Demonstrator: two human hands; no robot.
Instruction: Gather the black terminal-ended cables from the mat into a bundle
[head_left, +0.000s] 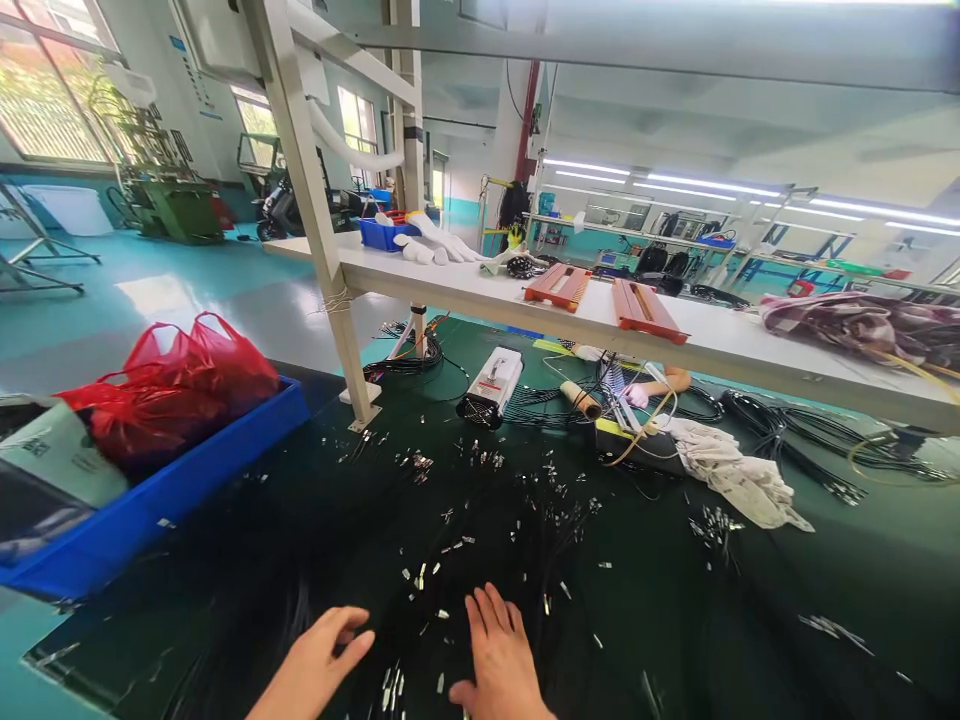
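Both hands lie low at the near edge of the dark green worktop (825,560), resting among thin black wires (480,540) whose small metal terminals (420,575) are scattered across the mat. Left hand (319,665) rests palm down with its fingers (349,630) loosely curled and slightly apart, closed on nothing that can be seen; right hand (499,660) is spread flat, fingers (491,610) apart and pressing lightly onto the wire strands, also holding nothing. Judging from this, the step in hand looks like gathering or sorting the loose wire ends, with no strand yet picked out. A next move would call for pinching one wire or a small bundle near its terminal and drawing it clear of the tangle without dragging its neighbours, which lie crossed and close together. Further back on the mat lie a white and black device (491,385), a crumpled pale cloth (739,475) and coils of black cable (780,425). To the left stands a blue bin (217,460) holding red plastic bags (172,390). Above, a white shelf (735,355) carries two orange trays (645,310) and white gloves (435,245). Another person's hand (667,380) shows under the shelf, on the far side.
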